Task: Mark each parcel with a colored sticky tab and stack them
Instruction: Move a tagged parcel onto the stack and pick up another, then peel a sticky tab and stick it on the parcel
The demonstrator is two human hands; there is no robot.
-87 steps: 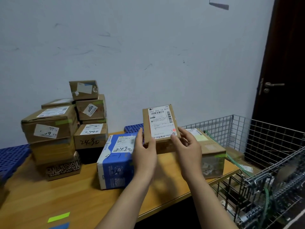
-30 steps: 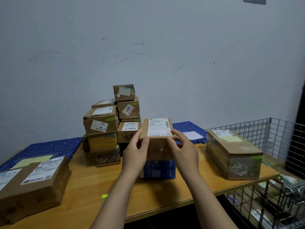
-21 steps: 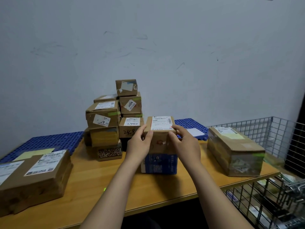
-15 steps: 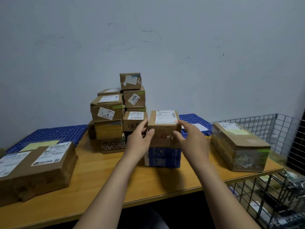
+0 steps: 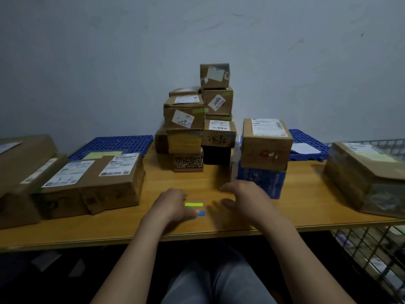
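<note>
Centre frame, my left hand [image 5: 173, 205] and right hand [image 5: 247, 199] hover loosely curled, holding nothing. Green tab [image 5: 194, 204] and blue tab [image 5: 201, 213] lie between them, and right of centre a brown parcel [image 5: 266, 144] sits atop the blue box [image 5: 260, 183].

Scuffed grey-white wall [image 5: 109, 51], wooden table [image 5: 306, 205], wire cage [image 5: 372, 249] at right, dim light

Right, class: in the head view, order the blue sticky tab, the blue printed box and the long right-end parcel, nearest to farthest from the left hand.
1. blue sticky tab: at the left hand fingertips.
2. blue printed box: to the right, under a brown parcel.
3. long parcel: far right.
</note>
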